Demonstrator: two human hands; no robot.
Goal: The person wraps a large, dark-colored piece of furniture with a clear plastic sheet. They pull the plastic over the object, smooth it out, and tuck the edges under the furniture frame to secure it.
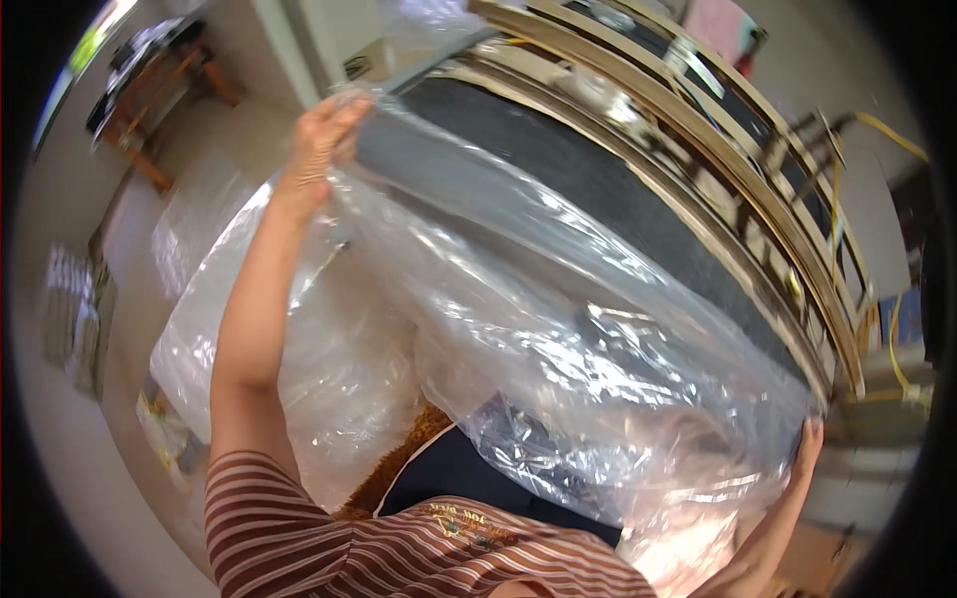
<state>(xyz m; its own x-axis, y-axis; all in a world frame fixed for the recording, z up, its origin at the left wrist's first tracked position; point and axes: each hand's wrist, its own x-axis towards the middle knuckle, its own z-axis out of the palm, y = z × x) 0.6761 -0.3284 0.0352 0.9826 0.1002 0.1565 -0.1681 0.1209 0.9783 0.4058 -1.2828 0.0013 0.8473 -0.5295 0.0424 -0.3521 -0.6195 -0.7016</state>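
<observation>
A wide sheet of clear plastic film [588,349] stretches between my two hands, wrinkled and shiny. My left hand [324,145] is raised at the upper left, its fingers closed on one upper corner of the film. Far to the right, my right hand [809,444] grips the film's other end beside a table corner. Under and beyond the film lies a dark flat work surface [568,159]. The film's near part hangs down in front of my striped shirt, and more of it falls in loose folds at the left.
Long wooden rails [688,125] run along the far side of the work surface, with yellow cord [892,135] at the right. Several folded clear bundles [75,309] lean by the left wall. A wooden stand [164,100] is at the far left, and a pink cloth [720,28] hangs behind.
</observation>
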